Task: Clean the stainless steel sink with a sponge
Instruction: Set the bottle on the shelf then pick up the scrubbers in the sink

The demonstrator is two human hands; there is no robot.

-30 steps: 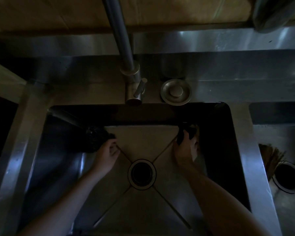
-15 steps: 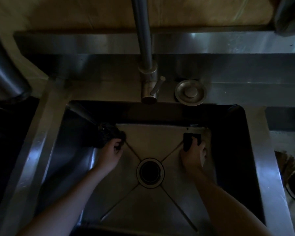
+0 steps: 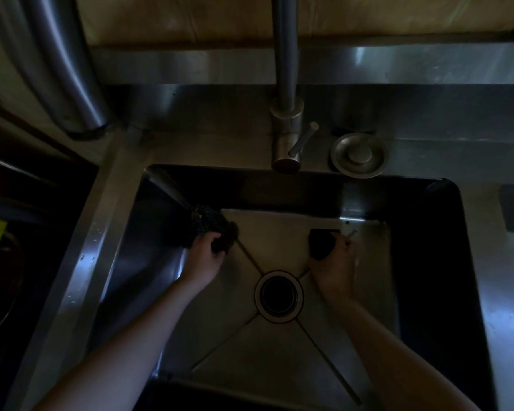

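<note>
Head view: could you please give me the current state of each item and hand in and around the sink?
Sink: dim; no standing water visible.
Drain: open, unplugged.
Stopper: out, lying on the ledge beside the faucet.
Faucet: no water visibly running.
Sponge: gripped, pressed on the sink floor.
Scrubber: gripped, in the far-left corner.
Left hand: closed on the scrubber.
Right hand: closed on the sponge.

Steel sink [image 3: 107, 232] set in table [image 3: 428, 149]. On basin floor: central drain [image 3: 279, 296], dark scrubber [image 3: 211, 225] far left, dark sponge [image 3: 321, 243] far right. On rear ledge: faucet [image 3: 287, 143], round, possibly stopper, cap [image 3: 359, 154].
</note>
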